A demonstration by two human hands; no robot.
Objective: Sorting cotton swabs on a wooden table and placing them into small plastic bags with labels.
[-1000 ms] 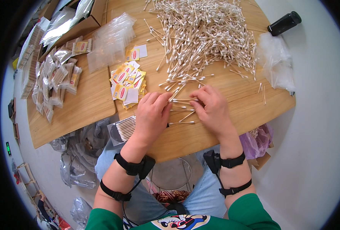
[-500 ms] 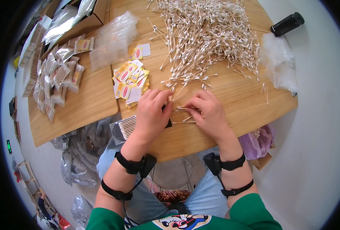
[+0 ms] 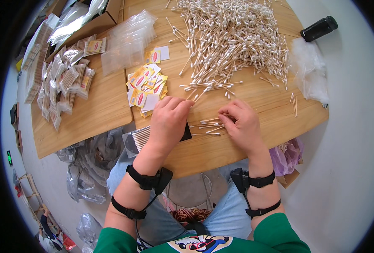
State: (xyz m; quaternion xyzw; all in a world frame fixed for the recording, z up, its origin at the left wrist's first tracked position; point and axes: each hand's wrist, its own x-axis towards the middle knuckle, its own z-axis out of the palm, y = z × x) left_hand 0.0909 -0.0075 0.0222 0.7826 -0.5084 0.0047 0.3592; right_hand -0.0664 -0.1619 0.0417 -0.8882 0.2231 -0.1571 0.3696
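Head view shows a large heap of cotton swabs [image 3: 237, 40] on a wooden table [image 3: 275, 116], and both hands of the person are on the near side of this heap. The left hand [image 3: 166, 122] is below the heap's left part; its fingers are bent, and the tips come close to the ends of a few swabs at the heap's near fringe. Whether they pinch one, it is not possible to tell. The right hand [image 3: 242, 122] is below the middle of the heap, with thumb and forefinger brought together beside several loose cotton swabs [image 3: 210, 124], which lie between the two hands, nearer to the person than the heap. If these fingers grip a swab, one cannot tell.

Farther toward the person from the heap, at its left, a clear bag with a row of swabs [image 3: 141, 138] lies partly under the left arm. To the left of the heap there are yellow and white cards [image 3: 147, 86], flat clear bags [image 3: 130, 40] and, well apart, filled packets [image 3: 65, 82]. To the right of the heap lie crumpled clear plastic [image 3: 309, 69] and a black bottle [image 3: 319, 28].
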